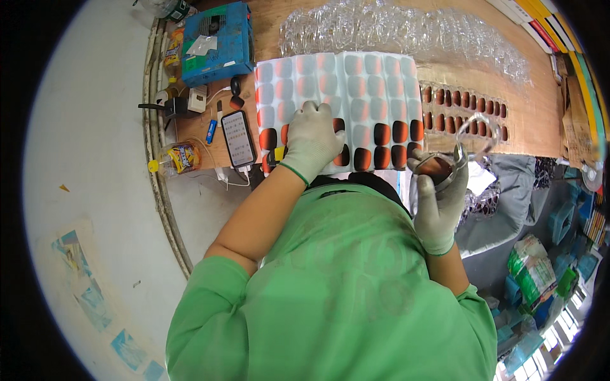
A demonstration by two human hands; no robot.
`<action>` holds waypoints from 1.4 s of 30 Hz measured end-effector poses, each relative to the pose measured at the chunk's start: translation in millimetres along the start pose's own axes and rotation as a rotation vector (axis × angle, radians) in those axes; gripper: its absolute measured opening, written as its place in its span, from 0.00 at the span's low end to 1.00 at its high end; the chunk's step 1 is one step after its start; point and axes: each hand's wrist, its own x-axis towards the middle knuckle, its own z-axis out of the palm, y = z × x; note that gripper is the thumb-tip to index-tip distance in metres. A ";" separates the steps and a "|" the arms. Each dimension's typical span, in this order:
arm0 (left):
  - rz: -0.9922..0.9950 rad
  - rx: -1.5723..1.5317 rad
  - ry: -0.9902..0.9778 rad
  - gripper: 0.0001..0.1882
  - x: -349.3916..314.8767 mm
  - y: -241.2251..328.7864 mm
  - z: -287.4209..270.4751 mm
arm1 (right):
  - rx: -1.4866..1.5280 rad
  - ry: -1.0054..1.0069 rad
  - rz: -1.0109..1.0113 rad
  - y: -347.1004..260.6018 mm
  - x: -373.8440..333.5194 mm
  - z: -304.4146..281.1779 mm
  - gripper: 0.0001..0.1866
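A white sheet (327, 66) with rows of dark-to-orange gradient lenses (382, 133) lies before me; a pale translucent layer covers the far rows, and the near rows are bare. My gloved left hand (314, 140) rests on the near lenses with its fingers curled down. Its fingertips are hidden, as is whatever they hold. A small yellow piece (278, 153) shows beside its wrist. At the sheet's right edge, my gloved right hand (443, 197) grips sunglasses (481, 120) with a clear frame. A brown tinted lens (434, 167) shows near its thumb and fingers.
Clear glasses frames (394, 32) are heaped along the back. Frames with dark lenses (467, 100) stand in two rows at the right. A phone (239, 138), a blue box (219, 44), a lighter (211, 132) and a bottle (178, 159) are at the left.
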 end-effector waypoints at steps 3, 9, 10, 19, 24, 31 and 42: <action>-0.029 -0.037 -0.047 0.26 4.4 0.0 -0.1 | -0.086 -0.033 0.047 -1.8 8.0 -4.1 0.39; -0.001 0.016 0.046 0.24 -2.1 4.6 -2.3 | -0.119 -0.061 0.034 -6.0 18.4 3.2 0.38; 0.003 0.025 0.032 0.24 -0.8 4.6 -1.7 | -0.087 -0.086 0.041 -5.1 18.0 5.7 0.38; 0.160 -0.430 0.119 0.15 -6.7 -7.0 -14.9 | -0.033 -0.059 0.018 2.6 3.6 46.6 0.37; 0.281 -1.355 -0.193 0.12 -71.8 -25.8 -57.9 | -0.092 -0.243 0.123 -7.3 -4.6 59.1 0.35; 0.339 -1.569 -0.259 0.12 -100.1 -54.8 -58.8 | -0.009 -0.349 0.261 -17.0 -12.7 90.4 0.11; 0.683 -1.182 -0.018 0.12 -123.0 -92.3 -79.6 | -0.161 -0.574 0.174 -43.4 -16.9 116.8 0.14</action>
